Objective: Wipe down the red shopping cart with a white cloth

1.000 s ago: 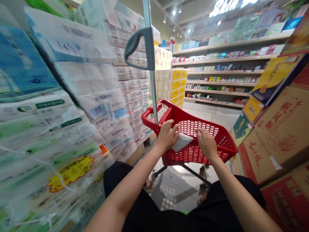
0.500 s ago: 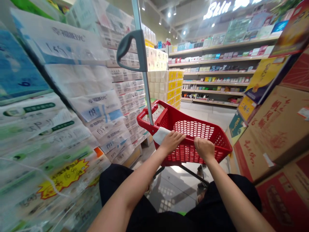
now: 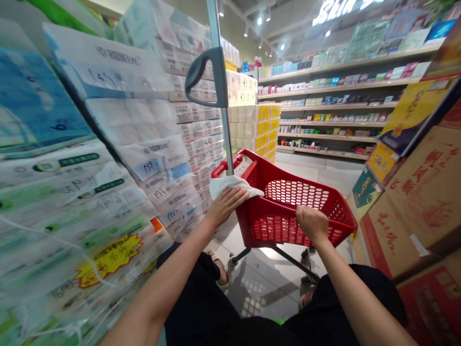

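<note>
A red plastic shopping basket on wheels stands in the aisle in front of me, with nothing visible inside. Its grey handle rises on a metal pole at the near left corner. My left hand lies flat, fingers stretched, pressing a white cloth on the basket's near left corner by the pole. My right hand is closed over the basket's near rim.
Stacked packs of toilet paper wall the left side, close to my arm. Brown and red cartons pile up on the right. Shelves of small goods run along the back. A tiled floor lies below.
My left hand has slid the white cloth leftward along the near rim, from the middle to the corner by the pole. My right hand stays on the rim.
</note>
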Demonstrator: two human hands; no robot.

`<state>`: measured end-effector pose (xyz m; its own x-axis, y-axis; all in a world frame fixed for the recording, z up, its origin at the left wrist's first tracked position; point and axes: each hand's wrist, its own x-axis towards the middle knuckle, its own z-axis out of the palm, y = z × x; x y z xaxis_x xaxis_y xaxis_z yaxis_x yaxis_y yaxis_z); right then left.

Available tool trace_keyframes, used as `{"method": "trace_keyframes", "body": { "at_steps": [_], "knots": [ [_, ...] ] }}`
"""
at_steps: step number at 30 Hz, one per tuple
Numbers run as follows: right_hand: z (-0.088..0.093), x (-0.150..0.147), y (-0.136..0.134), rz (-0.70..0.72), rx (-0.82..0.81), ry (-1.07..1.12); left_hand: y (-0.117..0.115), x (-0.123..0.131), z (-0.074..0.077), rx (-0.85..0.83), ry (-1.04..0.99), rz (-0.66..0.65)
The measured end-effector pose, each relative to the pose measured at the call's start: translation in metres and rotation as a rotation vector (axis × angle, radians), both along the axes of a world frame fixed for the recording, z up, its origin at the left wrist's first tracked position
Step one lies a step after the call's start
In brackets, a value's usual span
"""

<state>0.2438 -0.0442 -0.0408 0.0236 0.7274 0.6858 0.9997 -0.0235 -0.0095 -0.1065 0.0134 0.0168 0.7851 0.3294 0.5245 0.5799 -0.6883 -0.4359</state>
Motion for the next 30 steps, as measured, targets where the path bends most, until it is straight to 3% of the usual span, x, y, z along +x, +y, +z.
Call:
{"method": "trace_keyframes", "body": {
  "at_steps": [5, 10, 13, 18, 23, 26, 30],
  "knots": [
    [0.001, 0.001, -0.003, 0.043, 0.010, 0.002, 0.002, -0.032, -0.002, -0.069, -0.084, -0.053],
    [0.003, 0.000, -0.004, 0.050, 0.008, 0.026, 0.016, -0.057, 0.012, -0.139, -0.382, 0.065],
    [0.005, -0.003, -0.004, 0.038, 0.000, 0.029, 0.027, -0.054, 0.028, -0.214, -0.524, 0.131],
    [0.007, -0.006, -0.003, 0.000, -0.012, 0.029, 0.044, -0.032, 0.041, -0.270, -0.501, 0.111],
    [0.004, -0.006, -0.003, -0.032, -0.006, 0.036, 0.032, -0.011, 0.022, -0.176, -0.612, 0.180],
    [0.003, -0.006, -0.004, -0.026, -0.003, 0.038, 0.007, 0.004, 0.001, -0.141, -0.702, 0.169],
    [0.003, -0.006, -0.004, -0.034, -0.010, 0.035, -0.029, 0.023, -0.026, -0.243, -0.616, 0.155]
  ]
}}
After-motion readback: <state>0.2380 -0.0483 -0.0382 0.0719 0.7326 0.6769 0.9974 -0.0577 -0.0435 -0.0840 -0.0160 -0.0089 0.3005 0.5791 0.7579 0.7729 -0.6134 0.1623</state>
